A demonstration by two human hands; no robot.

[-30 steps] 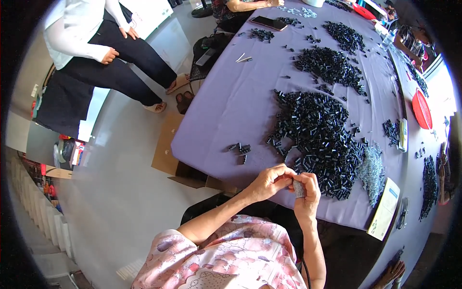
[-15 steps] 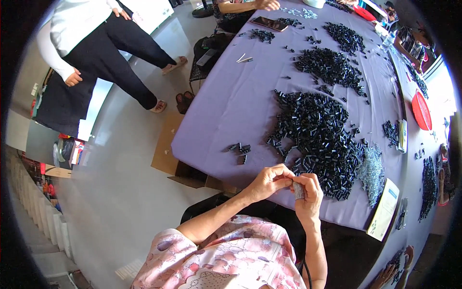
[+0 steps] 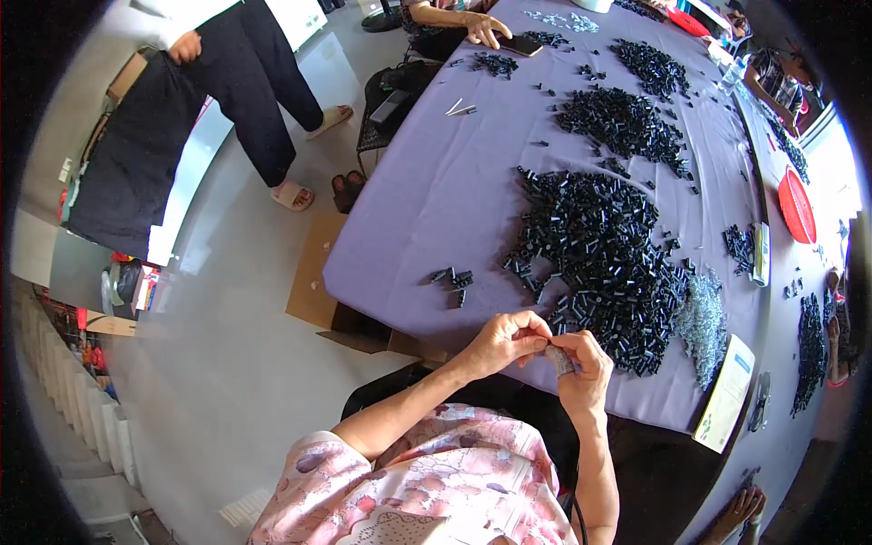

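Just over the table's near edge, my left hand [image 3: 501, 347] and my right hand [image 3: 586, 371] meet with their fingertips pinched together. Whatever lies between the fingertips is too small and covered to name. A speckled grey piece [image 3: 559, 361] sits among my right fingers; whether it is held or wrapped round a finger I cannot tell. Directly beyond my hands spreads a large heap of short black cylindrical parts [image 3: 595, 259]. To its right lies a pile of small clear or silvery pieces [image 3: 702, 322]. A few loose black parts [image 3: 454, 280] rest left of the heap.
More black heaps [image 3: 622, 127] line the purple-covered table [image 3: 409, 209]. A booklet [image 3: 725, 395] lies at the right edge, a red basket [image 3: 796, 205] farther off. An open cardboard box [image 3: 313, 272] stands by the near left corner. A co-worker's hand [image 3: 487, 30] touches a phone [image 3: 520, 45].
My hands stay together, the fingers shifting slightly and the grey piece tilting. The co-worker's hand at the far end has come down onto the phone. The person standing at left has stepped and turned.
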